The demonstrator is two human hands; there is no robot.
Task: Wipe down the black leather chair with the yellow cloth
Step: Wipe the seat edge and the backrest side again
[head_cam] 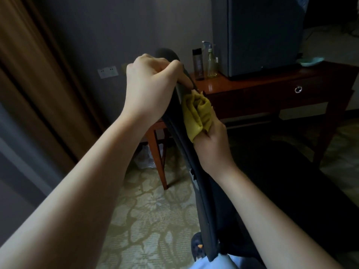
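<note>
Black leather chair (204,195) stands at centre, left hand (153,84) gripping its top at 11 o'clock, right hand (211,148) squeezing the bunched yellow cloth (197,113) on its edge; wiping seems underway, lots left.

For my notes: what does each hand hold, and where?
Left hand grips the black chair at its upper edge; right hand holds the bunched yellow cloth by its lower end.
</note>
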